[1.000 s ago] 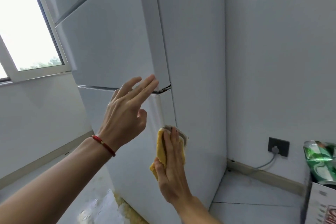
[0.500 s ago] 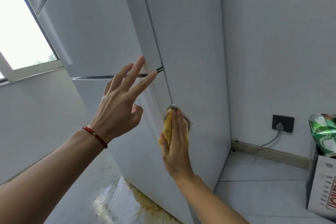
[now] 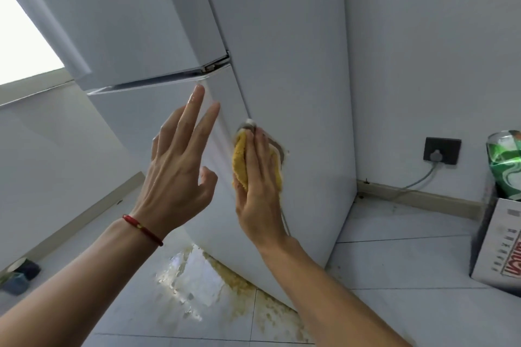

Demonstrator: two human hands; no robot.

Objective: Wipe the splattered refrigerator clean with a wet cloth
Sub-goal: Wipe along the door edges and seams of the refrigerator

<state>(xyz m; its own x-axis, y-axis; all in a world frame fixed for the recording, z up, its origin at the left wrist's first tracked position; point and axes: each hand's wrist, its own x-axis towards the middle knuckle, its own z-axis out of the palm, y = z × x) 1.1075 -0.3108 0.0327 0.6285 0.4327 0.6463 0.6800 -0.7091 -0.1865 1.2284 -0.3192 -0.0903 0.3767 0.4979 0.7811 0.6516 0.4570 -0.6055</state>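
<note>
while the right hand [image 3: 258,177] presses the yellow cloth [image 3: 239,162] flat against the refrigerator [image 3: 287,65] near the centre of the frame, the wiping looks to be partway through and not near its end. its fingers lie straight over the cloth, pinning it to the corner where the lower door's edge meets the side panel; a greyish smear ring shows on the side panel just right of the cloth, so that patch is not yet clean. the left hand [image 3: 180,166] hangs just left of the cloth with its fingers spread and straight, holding nothing; whether its fingertips touch the lower door i cannot tell. the upper door and most of the side panel read as plain white, though faint splatter would be hard to pick out in this light. left to do, by my reading: the smear at the cloth and a thin streak running down below the right hand.

along the bottom centre, a yellowish spill [image 3: 239,284] spreads over the floor [image 3: 394,262] at the refrigerator's foot. the refrigerator's top is cut off by the frame, and its far side is hidden. at the right edge a box [image 3: 501,248] with a green item [image 3: 506,163] in it is cropped. how wet the cloth is cannot be judged.
</note>
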